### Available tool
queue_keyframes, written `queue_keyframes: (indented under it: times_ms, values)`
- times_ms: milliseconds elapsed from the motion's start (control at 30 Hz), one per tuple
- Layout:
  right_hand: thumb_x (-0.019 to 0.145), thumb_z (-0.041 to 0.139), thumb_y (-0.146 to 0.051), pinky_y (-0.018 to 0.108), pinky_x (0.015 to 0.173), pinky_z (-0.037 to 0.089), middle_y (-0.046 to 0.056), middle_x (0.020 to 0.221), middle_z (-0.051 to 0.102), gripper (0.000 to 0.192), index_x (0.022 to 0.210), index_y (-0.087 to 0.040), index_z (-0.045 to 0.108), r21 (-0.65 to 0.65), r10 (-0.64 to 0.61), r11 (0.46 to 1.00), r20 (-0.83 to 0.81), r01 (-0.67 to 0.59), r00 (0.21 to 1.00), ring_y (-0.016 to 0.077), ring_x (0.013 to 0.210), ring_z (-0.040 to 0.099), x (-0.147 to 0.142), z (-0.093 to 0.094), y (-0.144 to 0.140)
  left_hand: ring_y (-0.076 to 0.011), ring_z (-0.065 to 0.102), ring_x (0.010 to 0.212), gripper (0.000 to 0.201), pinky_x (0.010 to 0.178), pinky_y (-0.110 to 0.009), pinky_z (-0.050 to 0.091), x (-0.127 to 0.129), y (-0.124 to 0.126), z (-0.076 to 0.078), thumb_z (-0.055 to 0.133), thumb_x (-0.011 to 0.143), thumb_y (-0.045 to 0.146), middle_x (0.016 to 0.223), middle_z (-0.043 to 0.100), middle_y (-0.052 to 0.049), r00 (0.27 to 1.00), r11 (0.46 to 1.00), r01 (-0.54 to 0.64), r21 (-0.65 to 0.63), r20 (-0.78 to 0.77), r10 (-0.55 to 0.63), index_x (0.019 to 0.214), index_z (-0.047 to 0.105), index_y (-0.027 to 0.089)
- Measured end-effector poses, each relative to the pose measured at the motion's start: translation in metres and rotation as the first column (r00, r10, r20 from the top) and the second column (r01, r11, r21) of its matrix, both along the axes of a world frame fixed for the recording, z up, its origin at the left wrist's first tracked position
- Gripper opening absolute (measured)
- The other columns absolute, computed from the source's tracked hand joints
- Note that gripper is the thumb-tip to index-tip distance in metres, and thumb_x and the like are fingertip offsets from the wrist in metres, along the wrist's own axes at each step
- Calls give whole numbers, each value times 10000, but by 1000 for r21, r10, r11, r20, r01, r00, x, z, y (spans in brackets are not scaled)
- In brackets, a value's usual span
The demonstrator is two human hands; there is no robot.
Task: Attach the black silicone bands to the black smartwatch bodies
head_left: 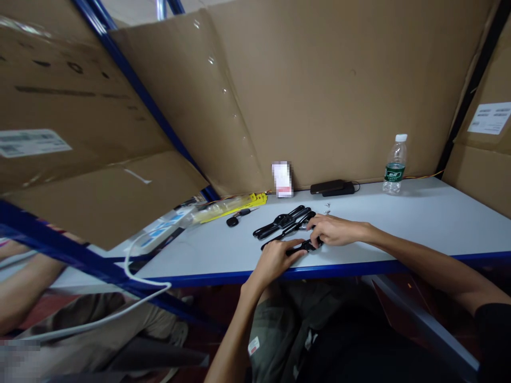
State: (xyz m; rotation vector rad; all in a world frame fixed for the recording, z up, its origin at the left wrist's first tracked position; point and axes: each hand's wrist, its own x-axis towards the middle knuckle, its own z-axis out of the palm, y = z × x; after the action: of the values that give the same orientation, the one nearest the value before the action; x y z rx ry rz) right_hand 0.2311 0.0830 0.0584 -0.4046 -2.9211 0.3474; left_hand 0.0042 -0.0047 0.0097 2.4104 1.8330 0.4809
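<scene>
My left hand [275,259] and my right hand [333,230] meet near the front edge of a white table [419,218] with a blue rim. Both grip one small black part [305,246] between their fingertips. Just behind the hands lie several long black handled tools [281,222], side by side on the tabletop. A few tiny silvery bits [326,211] rest beyond them.
A water bottle [395,164] stands at the back right. A dark flat device [332,187], a small white and red card [282,179], a yellow package [229,207], a black key fob [232,221] and a white power strip [159,234] with cable lie around. Cardboard walls surround the table. Another person's arm [19,290] is at left.
</scene>
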Motion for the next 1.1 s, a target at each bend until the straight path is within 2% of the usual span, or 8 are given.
queue_keyframes:
  times_ms: [100,300,400,500,600,800,933,1100]
  values:
    - [802,549,10,354,852,420,110,1141,654,316,790,-205,781,61,-60,996,0,60,998,256,1064,558,0,1,-1,-208,690,666,384,664,-251,424,0,0,0,598,954,496,740,762,-44,1000,1000,-3,8,5,3,1221,747,263]
    - [893,573,-168,353,797,407,123,974,669,196,828,-178,758,159,-175,972,-16,175,984,259,969,555,-4,-3,-11,-205,687,660,379,671,-264,426,0,-1,-1,597,954,486,816,786,-49,1000,1000,-1,7,25,1,1235,734,271]
    - [916,627,-337,337,742,394,116,902,671,216,828,-176,739,161,-213,964,-16,213,977,261,936,566,-8,-4,-18,-201,684,659,373,665,-263,423,0,-1,-2,606,950,476,816,785,-49,1000,1000,-2,21,19,2,1231,735,269]
    - [890,670,-454,307,654,354,77,782,665,283,886,-176,727,99,-260,961,19,257,965,216,771,576,-11,-5,-23,-193,681,655,370,658,-261,421,-1,0,-3,601,951,473,838,789,-56,1000,999,2,36,25,-3,1217,740,257]
    - [887,667,-360,282,605,304,40,740,659,194,941,-182,722,25,-260,965,21,260,965,170,666,553,-12,-6,-23,-193,684,667,364,654,-259,416,-1,0,-3,597,951,462,841,788,-54,1000,999,6,34,19,-7,1217,737,257]
    - [884,647,-216,248,621,309,-8,726,653,108,934,-211,743,-152,-170,975,-39,162,985,133,668,563,-12,-8,-15,-213,697,713,349,651,-259,405,2,-1,1,583,957,455,813,777,-52,1000,1000,-14,15,-21,14,1197,741,256]
    - [889,666,-289,250,605,298,2,732,655,117,881,-193,732,-149,-226,965,-68,214,972,136,658,542,-15,-12,-14,-207,691,693,353,648,-254,408,3,-2,2,584,959,454,793,770,-48,1000,1000,-15,10,-22,15,1209,736,256]
    - [841,640,-191,254,604,288,2,744,664,125,948,-188,705,-132,-283,954,-94,270,954,147,677,555,-18,-17,-16,-229,714,761,366,671,-261,424,3,-2,2,591,957,458,838,781,-64,999,999,-30,10,-14,31,1226,731,252]
